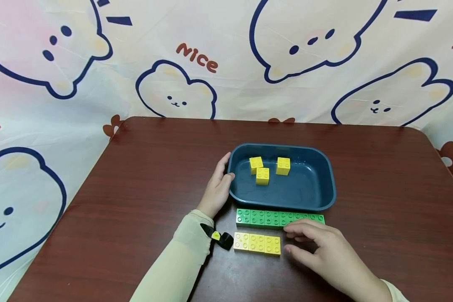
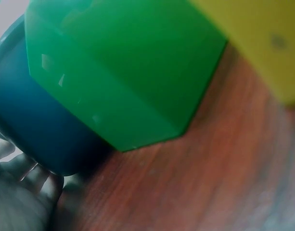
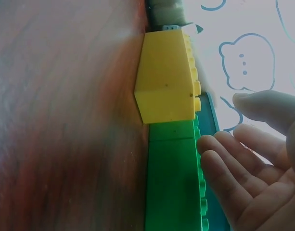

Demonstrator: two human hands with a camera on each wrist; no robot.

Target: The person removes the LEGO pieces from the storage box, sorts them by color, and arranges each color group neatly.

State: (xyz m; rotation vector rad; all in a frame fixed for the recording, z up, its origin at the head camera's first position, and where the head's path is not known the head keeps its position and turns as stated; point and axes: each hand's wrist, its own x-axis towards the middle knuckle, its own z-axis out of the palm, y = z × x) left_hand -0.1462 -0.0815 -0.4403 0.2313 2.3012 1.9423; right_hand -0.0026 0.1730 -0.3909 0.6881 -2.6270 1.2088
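Note:
My left hand [image 1: 216, 188] grips the left rim of a dark blue tray [image 1: 313, 184], thumb at the rim and fingers along its outer side. Three yellow bricks [image 1: 283, 166] sit inside the tray, towards its left. Just in front of the tray lies a row of green bricks [image 1: 264, 217], joined side to side. A shorter row of yellow bricks [image 1: 257, 244] lies nearer to me, seen end-on in the right wrist view. My right hand [image 1: 324, 251] hovers by the right ends of both rows, fingers loosely bent, nothing between them. It covers part of the green row.
A dark brown wooden table [image 1: 166, 167] carries everything. Behind it hangs a pale cloth [image 1: 234, 96] printed with cartoon bears. A black strap [image 1: 222, 240] with a small camera sits on my left wrist, near the yellow row's left end.

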